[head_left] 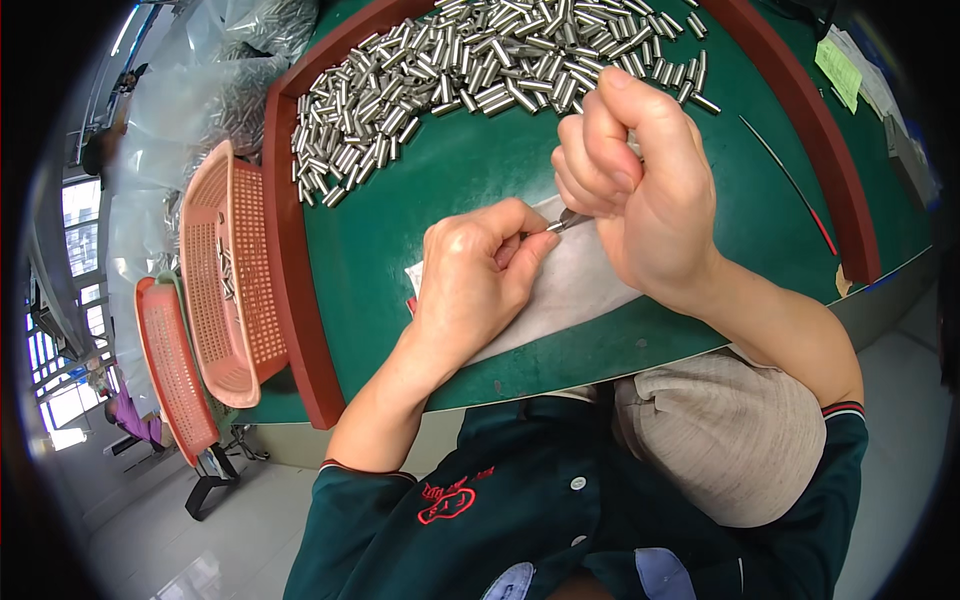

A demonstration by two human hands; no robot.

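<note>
My left hand point(470, 270) is closed, pinching a small shiny metal tube point(554, 227) between thumb and forefinger. Fingers curled into a fist, my right hand point(645, 175) grips a tool whose narrow metal tip point(572, 217) shows below the little finger and meets the tube's end. The fist hides the rest of that tool, so its kind cannot be made out. Beneath both hands lies a white cloth point(575, 300) on the green tabletop point(400, 225). A large heap of similar metal tubes point(480, 65) is spread beyond my hands.
A dark red raised border point(290, 270) edges the work area. Right of my hands lies a thin rod with a red end point(820, 220). At left stand a peach basket point(262, 300) holding a few tubes, a red basket point(175, 370) and clear plastic bags point(160, 130).
</note>
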